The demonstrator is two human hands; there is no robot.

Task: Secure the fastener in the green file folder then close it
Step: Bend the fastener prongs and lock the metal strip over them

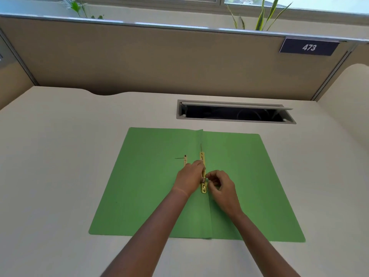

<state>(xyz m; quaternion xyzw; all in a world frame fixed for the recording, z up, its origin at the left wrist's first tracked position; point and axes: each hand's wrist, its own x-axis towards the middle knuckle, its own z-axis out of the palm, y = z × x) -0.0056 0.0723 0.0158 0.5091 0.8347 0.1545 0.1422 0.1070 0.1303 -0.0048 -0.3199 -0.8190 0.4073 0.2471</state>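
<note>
The green file folder lies open and flat on the desk, its centre fold running away from me. A gold metal fastener bar lies along the fold. My left hand rests on the bar's middle, fingers pressing it from the left. Just right of the bar, my right hand has its fingertips pinched at the bar's lower half. A second gold fastener piece lies left of the fold, partly hidden behind my left hand. One thin prong stands up near the bar's far end.
A white desk carries the folder. Behind the folder is an open cable slot. A beige partition with a "473" sign closes off the back; plants stand beyond it.
</note>
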